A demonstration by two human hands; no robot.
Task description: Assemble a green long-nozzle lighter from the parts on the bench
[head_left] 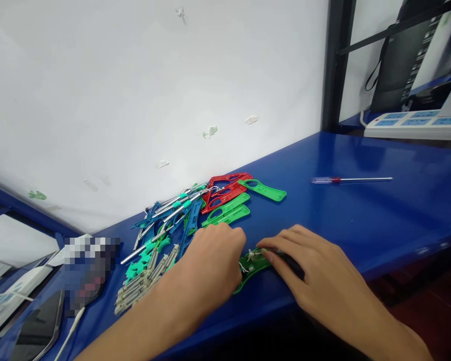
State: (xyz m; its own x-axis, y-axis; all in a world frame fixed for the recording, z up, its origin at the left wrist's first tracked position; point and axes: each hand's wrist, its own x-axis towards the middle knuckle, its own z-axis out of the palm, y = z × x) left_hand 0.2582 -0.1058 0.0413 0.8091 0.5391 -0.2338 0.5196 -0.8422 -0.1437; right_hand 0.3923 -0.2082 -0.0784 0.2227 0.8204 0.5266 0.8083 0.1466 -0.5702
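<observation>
A green plastic handle shell [253, 271] lies near the table's front edge, its hollow side up, with small pale parts and thin white wire inside. My left hand [218, 255] is closed over the shell's left end, the fingertips hidden beneath the knuckles. From the right, my right hand [304, 260] pinches the shell, thumb and forefinger at a small pale fitting [254, 254] inside it. Beyond my left hand lies a heap of red shells [225, 193], green shells [229, 210], blue shells [191, 223], silver metal tubes [143, 249] and teal plastic pieces [139, 268].
A screwdriver [338, 180] lies on the blue table [361, 215] at the right. Several slim pale rods [146, 281] lie left of my left forearm. A phone [39, 326] and white cable [72, 331] are at far left. A power strip [417, 123] stands at the right rear.
</observation>
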